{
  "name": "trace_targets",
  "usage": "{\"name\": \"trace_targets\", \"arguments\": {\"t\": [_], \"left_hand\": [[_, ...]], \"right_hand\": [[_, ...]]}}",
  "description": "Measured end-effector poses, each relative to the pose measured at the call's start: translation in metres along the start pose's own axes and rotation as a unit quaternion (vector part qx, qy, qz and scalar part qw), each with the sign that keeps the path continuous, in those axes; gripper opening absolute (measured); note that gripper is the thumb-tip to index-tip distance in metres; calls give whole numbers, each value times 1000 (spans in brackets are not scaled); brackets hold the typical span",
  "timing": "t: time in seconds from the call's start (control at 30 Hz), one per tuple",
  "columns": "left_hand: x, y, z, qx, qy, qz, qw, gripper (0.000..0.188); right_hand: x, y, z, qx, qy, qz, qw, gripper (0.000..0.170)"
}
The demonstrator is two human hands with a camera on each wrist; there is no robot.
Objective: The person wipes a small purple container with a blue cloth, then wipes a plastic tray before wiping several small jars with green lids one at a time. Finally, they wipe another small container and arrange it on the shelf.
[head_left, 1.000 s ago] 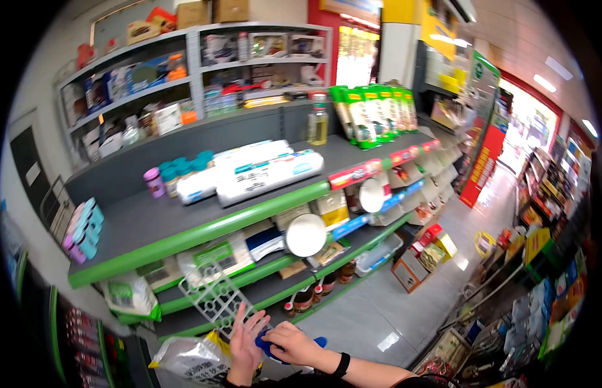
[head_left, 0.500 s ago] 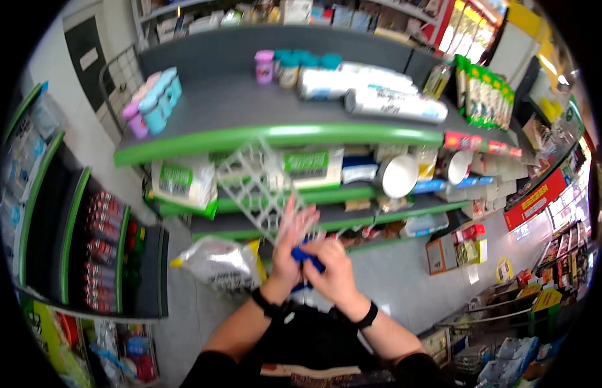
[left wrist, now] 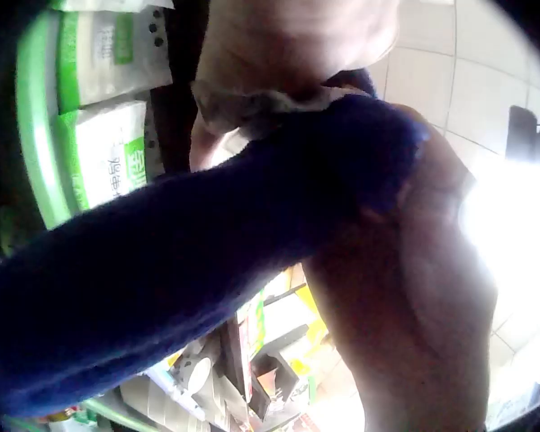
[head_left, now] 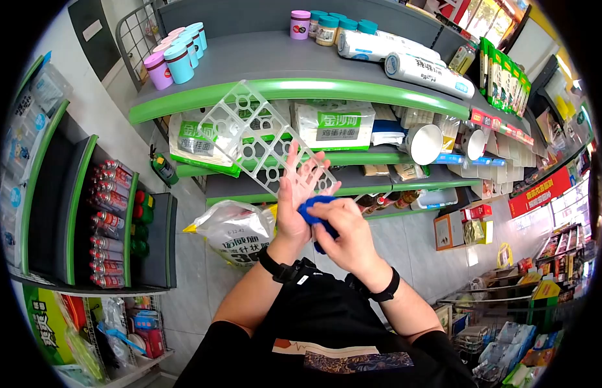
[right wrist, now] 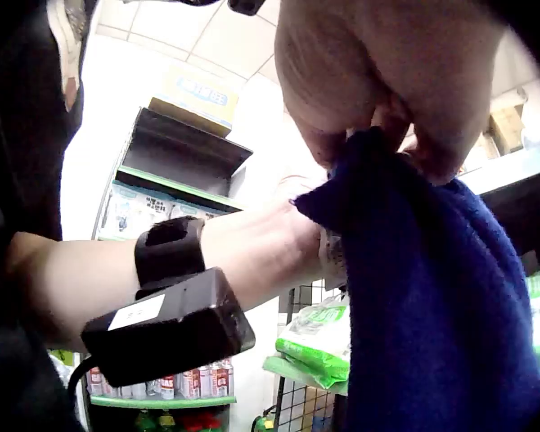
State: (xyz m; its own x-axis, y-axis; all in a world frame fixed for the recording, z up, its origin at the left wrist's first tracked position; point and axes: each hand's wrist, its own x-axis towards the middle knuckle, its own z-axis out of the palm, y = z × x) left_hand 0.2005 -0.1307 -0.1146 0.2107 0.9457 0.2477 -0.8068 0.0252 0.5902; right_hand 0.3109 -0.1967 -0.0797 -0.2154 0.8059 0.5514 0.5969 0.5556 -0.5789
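In the head view my left hand (head_left: pixel 299 200) is palm up with its fingers spread and fairly straight. A clear plastic lattice panel (head_left: pixel 252 132) with round holes slants up and left from it, overlapping the fingers and palm. My right hand (head_left: pixel 346 229) pinches a bunched dark blue cloth (head_left: pixel 312 210) against the near end of the panel, beside the left palm. Seen from the right wrist, the cloth (right wrist: pixel 432 297) hangs down from the curled fingertips. From the left wrist, the cloth (left wrist: pixel 207 216) stretches across and hides much of the hands.
Ahead stands a grey shelf with a green edge (head_left: pixel 262 94), bearing cups (head_left: pixel 178 61), jars (head_left: pixel 327 30) and white wrapped rolls (head_left: pixel 429 75). Noodle packs (head_left: pixel 334 126) lie below. A white and yellow sack (head_left: pixel 233 229) sits on the floor. Spray cans (head_left: pixel 109 223) line the left rack.
The head view has tilted down and turned left, bringing both forearms into sight. The right hand stays on the blue cloth beside the left palm, and the lattice panel stays at the left fingers.
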Motion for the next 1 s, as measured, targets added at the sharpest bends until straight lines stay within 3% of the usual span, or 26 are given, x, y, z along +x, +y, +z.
{"name": "trace_targets", "arguments": {"t": [0.1, 0.17, 0.3, 0.33, 0.47, 0.57, 0.73, 0.83, 1.0], "left_hand": [[-3, 10, -12, 3, -14, -12, 1000, 101], [-7, 12, -16, 17, -24, -19, 999, 103], [-13, 15, -12, 40, -21, -3, 999, 103], [-12, 14, -15, 52, -11, 14, 999, 101], [-10, 28, -23, 19, -34, -12, 999, 102], [-12, 36, -20, -10, -65, -35, 997, 105], [-9, 37, -15, -35, -63, -51, 996, 107], [-3, 37, -18, -31, -65, -56, 996, 106], [1, 40, -16, -48, -48, -71, 995, 106]], "right_hand": [[-4, 1, 0, 75, -54, 20, 996, 28], [0, -5, -8, 50, -86, 81, 992, 28], [3, -14, 10, -3, 22, 119, 993, 25], [2, -15, 16, -14, 19, 80, 997, 24], [-6, -18, 26, 76, -21, 98, 992, 27], [-7, -15, 20, 70, -58, 37, 995, 28], [-1, -8, 12, -81, -4, 7, 997, 37], [0, -16, 19, -57, -7, -51, 997, 37], [-7, -5, 18, 69, -10, -5, 998, 32]]}}
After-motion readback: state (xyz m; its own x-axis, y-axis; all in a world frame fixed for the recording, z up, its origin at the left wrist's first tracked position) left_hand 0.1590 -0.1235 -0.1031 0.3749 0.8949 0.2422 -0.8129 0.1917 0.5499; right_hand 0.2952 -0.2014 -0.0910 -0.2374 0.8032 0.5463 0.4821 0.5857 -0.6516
